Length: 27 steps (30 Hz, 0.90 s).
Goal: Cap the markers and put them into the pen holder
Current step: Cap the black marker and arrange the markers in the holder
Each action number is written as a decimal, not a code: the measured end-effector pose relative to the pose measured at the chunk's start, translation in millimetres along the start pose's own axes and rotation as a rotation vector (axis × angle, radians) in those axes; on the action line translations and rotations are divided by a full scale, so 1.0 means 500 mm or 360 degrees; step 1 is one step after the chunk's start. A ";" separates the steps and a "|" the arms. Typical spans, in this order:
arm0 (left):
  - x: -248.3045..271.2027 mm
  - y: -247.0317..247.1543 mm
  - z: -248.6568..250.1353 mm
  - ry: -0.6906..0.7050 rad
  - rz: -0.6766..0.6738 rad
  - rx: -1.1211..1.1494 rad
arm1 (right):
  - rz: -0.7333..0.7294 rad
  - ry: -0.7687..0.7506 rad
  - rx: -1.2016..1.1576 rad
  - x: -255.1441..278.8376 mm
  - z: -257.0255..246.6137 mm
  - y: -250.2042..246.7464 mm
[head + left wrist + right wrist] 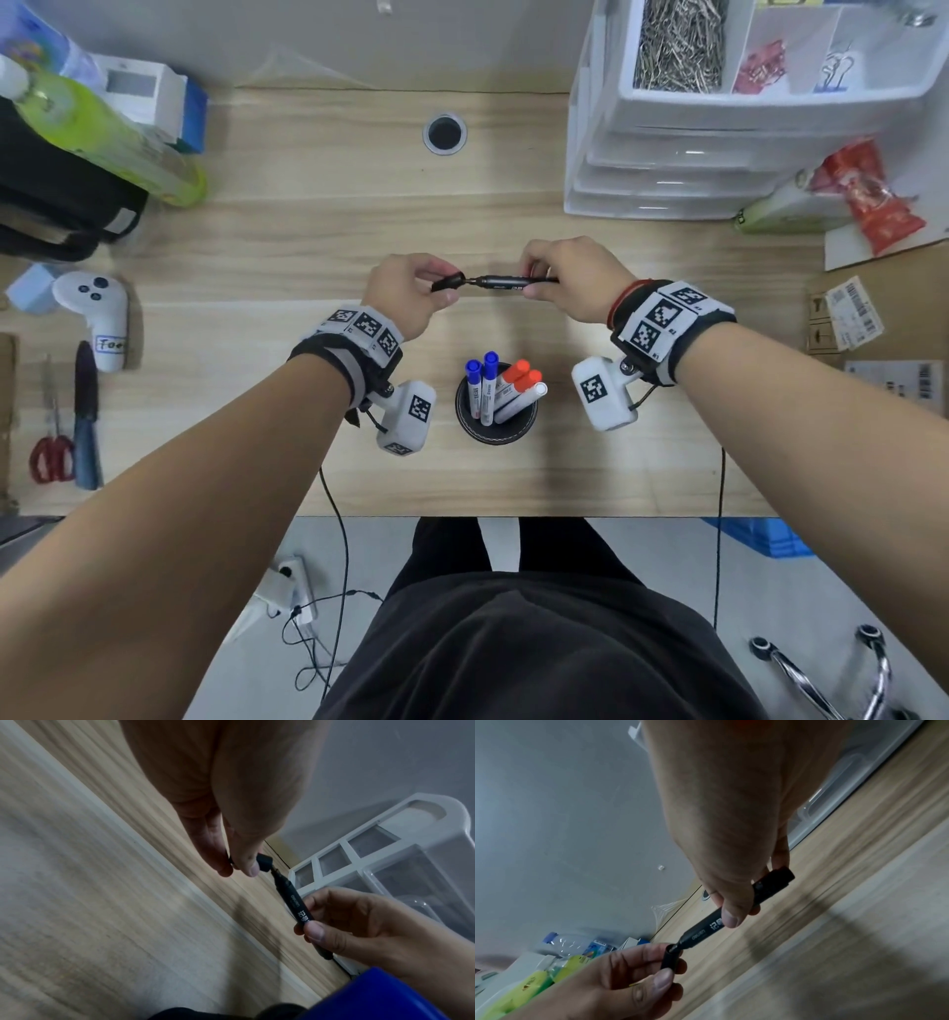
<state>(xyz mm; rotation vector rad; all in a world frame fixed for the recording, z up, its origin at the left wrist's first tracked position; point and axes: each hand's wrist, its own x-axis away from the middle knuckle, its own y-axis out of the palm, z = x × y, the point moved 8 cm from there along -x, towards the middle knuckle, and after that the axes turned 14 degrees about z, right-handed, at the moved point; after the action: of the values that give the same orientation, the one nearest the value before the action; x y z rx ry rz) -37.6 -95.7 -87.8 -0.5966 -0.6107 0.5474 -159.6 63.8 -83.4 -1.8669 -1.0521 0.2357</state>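
Note:
A black marker is held level above the desk, its barrel pinched in my right hand. My left hand pinches its black cap, whose mouth sits right at the marker's tip. In the right wrist view the tip of the marker just enters the cap. The left wrist view shows the cap meeting the marker as well. Nearer me, a black round pen holder stands with two blue-capped, two red-capped and one white-ended marker in it.
A white drawer unit stands at the back right beside a red packet. On the left are a green bottle, a black bag, a white controller, red scissors and a cable hole.

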 end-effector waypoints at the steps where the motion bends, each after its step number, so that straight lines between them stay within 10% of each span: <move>1: 0.003 0.000 0.004 0.0017 -0.0008 -0.0007 | 0.0001 -0.0001 0.0011 0.001 -0.002 -0.001; 13: 0.046 -0.045 0.099 0.0177 -0.0061 0.0157 | -0.0115 -0.0215 0.0069 0.019 -0.121 -0.046; 21: 0.093 -0.109 0.213 0.0256 -0.0223 0.0633 | 0.0100 0.0170 0.0175 0.048 -0.183 -0.145; 27: 0.132 -0.069 0.078 0.0106 -0.0291 -0.0022 | 0.0360 0.0394 -0.0330 0.083 -0.174 -0.159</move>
<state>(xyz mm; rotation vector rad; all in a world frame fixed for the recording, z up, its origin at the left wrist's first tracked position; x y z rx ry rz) -7.8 -65.0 -15.7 -0.5635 -0.5996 0.3509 -130.9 53.6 37.7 -2.1408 -0.7186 0.0242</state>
